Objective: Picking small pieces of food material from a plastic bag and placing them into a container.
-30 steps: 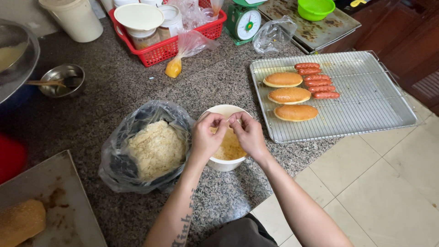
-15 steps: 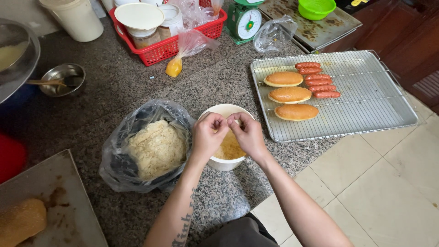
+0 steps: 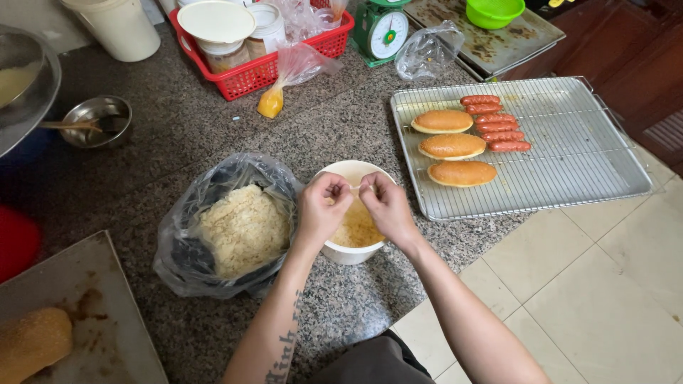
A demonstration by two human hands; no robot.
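- White and round, the one plastic bowl (image 3: 346,250) holding yellow crumbs sits on the speckled granite counter (image 3: 178,135), directly under both hands.
- The left hand (image 3: 321,210) is curled, knuckles up, forearm rising from the lower edge of the view; its fingertips are pinched narrow on something small and pale, too small to name.
- The right hand (image 3: 386,206) mirrors it, wrist bent inward, its fingertips pinched on the same spot, so the two hands meet above the bowl's middle.
- Just left of the pinch lies one clear plastic bag (image 3: 228,227), open at the top and filled with pale breadcrumbs, touching the bowl's side.
- To the right of the pinch and further from the person stands one wire cooling rack (image 3: 569,156); on it lie three golden round buns (image 3: 452,146) in a column and five red sausages (image 3: 492,124) stacked beside them.
- Beyond the hands, well apart, sit one red plastic basket (image 3: 260,71) of containers and one green kitchen scale (image 3: 384,32).
- Far left of the grip rests one small steel bowl (image 3: 96,121) with a spoon in it.
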